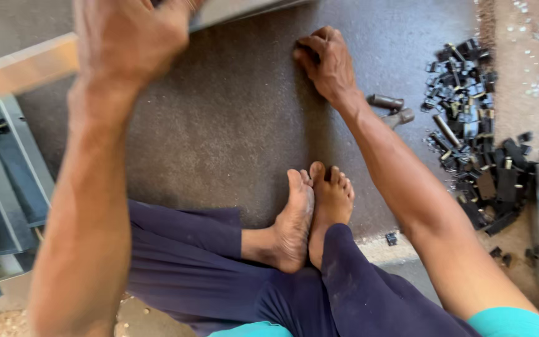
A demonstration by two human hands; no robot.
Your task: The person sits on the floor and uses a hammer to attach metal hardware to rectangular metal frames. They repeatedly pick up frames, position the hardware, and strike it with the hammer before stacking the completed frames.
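Left hand (133,31) grips a long metal bar (26,65) slanting up-right; right hand (325,61) presses, fingers curled, on the mat (232,125).

Left hand (133,32) on metal bar (26,65) at far left; right hand (325,61) on mat (232,125) ahead of feet (310,209); pliers (391,107) beside right wrist; parts pile (475,118) further right; rails (1,187) at left edge

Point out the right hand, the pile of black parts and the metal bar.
right hand (327,61), head view, back of the hand
pile of black parts (475,134), head view, middle of the heap
metal bar (26,65), head view, flat top face
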